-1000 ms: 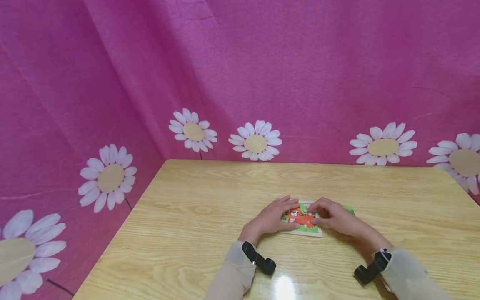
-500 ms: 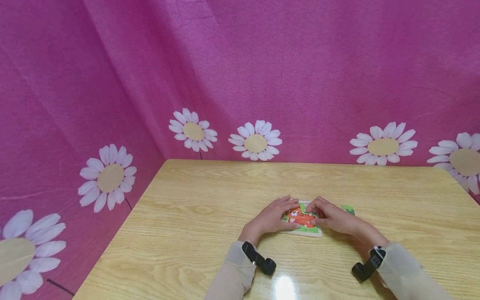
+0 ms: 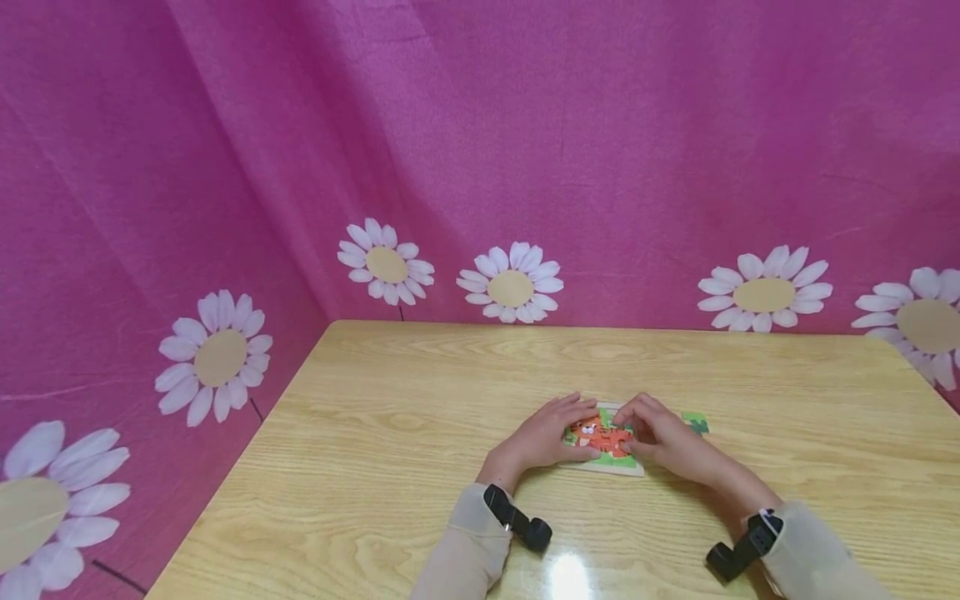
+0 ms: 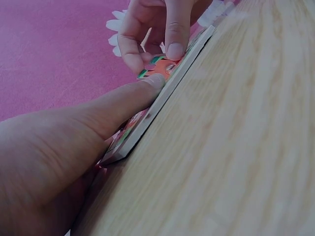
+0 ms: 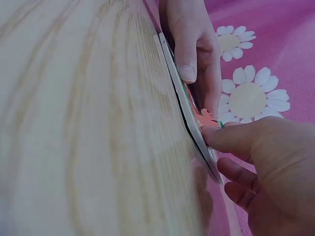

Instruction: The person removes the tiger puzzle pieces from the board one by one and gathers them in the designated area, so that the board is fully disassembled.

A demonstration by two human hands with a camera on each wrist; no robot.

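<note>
A small jigsaw puzzle (image 3: 611, 468) with an orange tiger on green, in a pale tray, lies on the table. My left hand (image 3: 536, 433) holds the tray's left end, thumb along the near side and fingers toward the far side. My right hand (image 3: 671, 437) is over the right end, pinching an orange puzzle piece (image 5: 205, 119) between thumb and fingers. In the right wrist view this piece stands tilted up from the tray. Green marks its edges in the left wrist view. The right hand hides part of the puzzle in the head view.
A loose green puzzle piece (image 3: 696, 422) lies on the table just beyond the right hand. The wooden table (image 3: 390, 450) reaches back to a pink curtain (image 3: 600, 150) with white daisies. Black wrist cameras sit on both sleeves.
The right hand has shifted slightly over the tray's right end, and the orange piece's knobbed outline now shows against the puzzle. The left hand has stayed in place.
</note>
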